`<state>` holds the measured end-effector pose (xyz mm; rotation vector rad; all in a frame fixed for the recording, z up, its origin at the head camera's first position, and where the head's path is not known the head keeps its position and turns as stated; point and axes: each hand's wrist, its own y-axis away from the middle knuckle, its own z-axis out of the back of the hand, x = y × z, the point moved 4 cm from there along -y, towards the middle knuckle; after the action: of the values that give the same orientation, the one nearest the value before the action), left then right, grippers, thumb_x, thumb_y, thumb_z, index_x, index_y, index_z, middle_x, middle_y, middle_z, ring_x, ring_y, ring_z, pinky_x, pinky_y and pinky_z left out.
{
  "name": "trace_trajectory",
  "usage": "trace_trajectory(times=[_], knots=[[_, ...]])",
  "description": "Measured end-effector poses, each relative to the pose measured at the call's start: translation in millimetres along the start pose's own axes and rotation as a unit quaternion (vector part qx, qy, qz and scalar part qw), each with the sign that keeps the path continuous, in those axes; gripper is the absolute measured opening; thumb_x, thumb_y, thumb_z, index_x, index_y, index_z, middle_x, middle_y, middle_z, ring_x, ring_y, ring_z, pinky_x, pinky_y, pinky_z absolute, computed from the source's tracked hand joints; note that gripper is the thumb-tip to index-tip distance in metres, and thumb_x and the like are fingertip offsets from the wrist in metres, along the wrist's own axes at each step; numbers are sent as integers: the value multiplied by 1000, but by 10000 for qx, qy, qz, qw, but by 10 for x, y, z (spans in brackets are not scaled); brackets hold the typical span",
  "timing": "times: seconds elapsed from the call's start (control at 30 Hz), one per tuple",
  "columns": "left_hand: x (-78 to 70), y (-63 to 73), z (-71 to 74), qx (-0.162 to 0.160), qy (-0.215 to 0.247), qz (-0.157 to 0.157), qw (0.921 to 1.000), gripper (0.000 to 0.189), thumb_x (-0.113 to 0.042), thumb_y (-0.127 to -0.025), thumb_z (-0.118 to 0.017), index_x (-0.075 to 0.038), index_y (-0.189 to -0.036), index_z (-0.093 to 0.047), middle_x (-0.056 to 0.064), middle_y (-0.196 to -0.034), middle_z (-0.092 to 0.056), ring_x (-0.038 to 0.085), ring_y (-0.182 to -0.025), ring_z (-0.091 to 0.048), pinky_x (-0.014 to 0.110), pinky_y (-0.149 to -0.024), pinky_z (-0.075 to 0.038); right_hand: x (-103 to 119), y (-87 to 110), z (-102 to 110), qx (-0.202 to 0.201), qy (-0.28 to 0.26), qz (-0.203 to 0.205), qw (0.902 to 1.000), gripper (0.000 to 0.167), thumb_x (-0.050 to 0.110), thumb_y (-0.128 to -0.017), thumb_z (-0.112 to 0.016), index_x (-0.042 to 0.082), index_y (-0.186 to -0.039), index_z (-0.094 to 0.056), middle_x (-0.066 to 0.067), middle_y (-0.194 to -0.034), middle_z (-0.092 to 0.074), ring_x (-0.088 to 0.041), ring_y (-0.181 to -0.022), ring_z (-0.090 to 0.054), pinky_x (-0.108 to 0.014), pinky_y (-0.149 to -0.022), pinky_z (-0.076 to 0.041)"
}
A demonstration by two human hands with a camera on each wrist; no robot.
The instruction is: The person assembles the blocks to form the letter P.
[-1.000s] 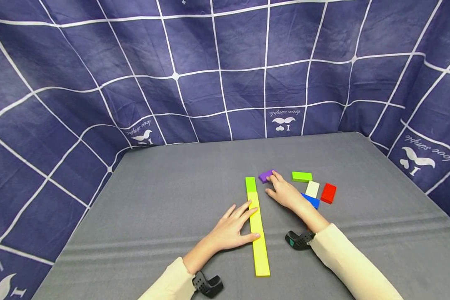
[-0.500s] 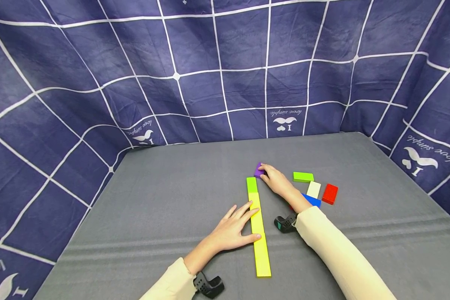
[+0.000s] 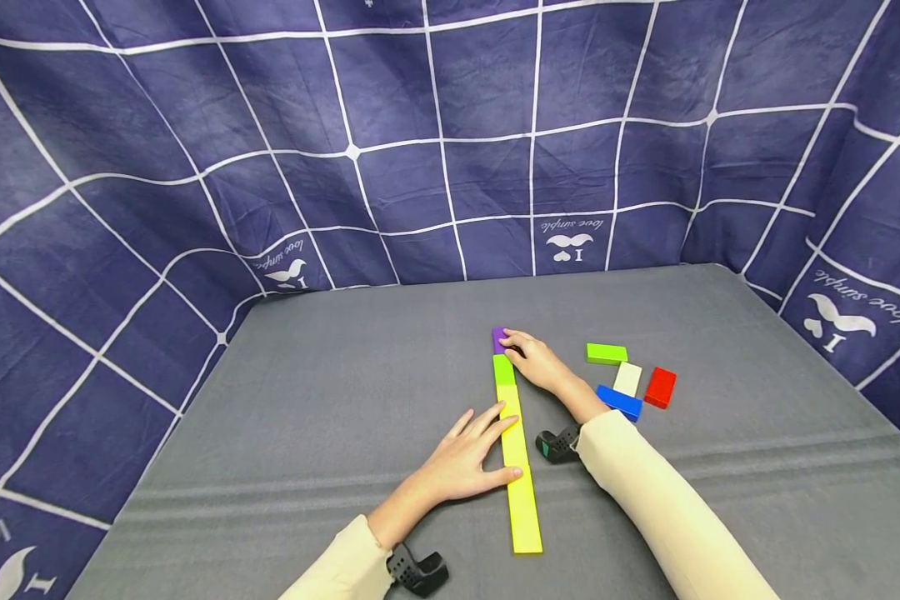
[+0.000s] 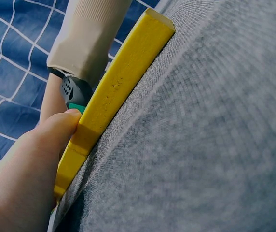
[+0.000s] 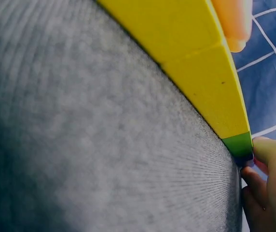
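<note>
Two yellow blocks (image 3: 523, 512) and a green block (image 3: 504, 370) lie end to end in a straight row on the grey cloth. At the row's far end sits a purple block (image 3: 499, 340), lined up against the green one. My right hand (image 3: 540, 365) pinches the purple block from its right side; in the right wrist view the thumb and fingers (image 5: 268, 152) hide most of it. With spread, fairly straight fingers, my left hand (image 3: 461, 462) rests on the yellow blocks, its thumb (image 4: 65, 121) near their joint.
Right of the row lie a loose green block (image 3: 607, 353), a cream block (image 3: 627, 379), a red block (image 3: 660, 388) and a blue block (image 3: 618, 402). A bit of red shows beside the blue one. A blue gridded curtain (image 3: 390, 192) hangs behind the grey surface (image 3: 330, 400).
My right hand has moved left with the purple block, turning it from a slant into line with the row's far end. The left hand has stayed in place.
</note>
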<state>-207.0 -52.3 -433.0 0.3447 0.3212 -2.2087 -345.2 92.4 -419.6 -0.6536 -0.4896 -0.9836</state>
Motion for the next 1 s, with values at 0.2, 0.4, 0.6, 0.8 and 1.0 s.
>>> trace_trajectory(times=[0.2, 0.4, 0.6, 0.8, 1.0], knots=[[3, 11, 2, 24, -21, 26, 10000, 67, -59, -83, -47, -27, -140, -32, -3, -151, -22, 10, -136, -30, 41, -115, -16, -34, 8, -35, 40, -33, 277, 9996, 35, 24, -97, -42, 3, -120, -57, -14, -137, -45, -31, -129, -39, -45, -109, -29], [3, 6, 7, 34, -34, 57, 10000, 67, -60, -83, -47, -27, -140, -32, -3, -151, -22, 9, -136, -29, 40, -115, -16, 4, -11, -40, 231, 224, -95, 9994, 32, 12, -95, -44, 0, -123, -54, -16, -139, -42, -35, -130, -37, -49, -108, -28], [-8, 1, 13, 36, -78, 12, 10000, 68, -60, -83, -48, -27, -140, -32, -3, -150, -23, 10, -135, -30, 40, -115, -16, 30, 8, -28, 313, 343, -143, 9988, 32, 13, -95, -43, 1, -124, -53, -14, -140, -42, -33, -131, -37, -47, -108, -29], [-4, 0, 2, 33, -62, -33, 10000, 69, -60, -83, -47, -27, -141, -31, -2, -151, -21, 10, -136, -29, 40, -115, -16, 55, 36, -35, 403, 269, -140, 9987, 32, 13, -96, -43, 2, -124, -53, -14, -141, -41, -33, -131, -36, -49, -108, -29], [5, 16, 1, 0, -46, -13, 10000, 68, -59, -83, -47, -27, -141, -31, -2, -152, -20, 10, -136, -28, 40, -115, -16, 96, 47, -37, 515, 311, -189, 9980, 33, 15, -96, -42, 4, -126, -52, -14, -142, -38, -32, -133, -34, -49, -109, -27]])
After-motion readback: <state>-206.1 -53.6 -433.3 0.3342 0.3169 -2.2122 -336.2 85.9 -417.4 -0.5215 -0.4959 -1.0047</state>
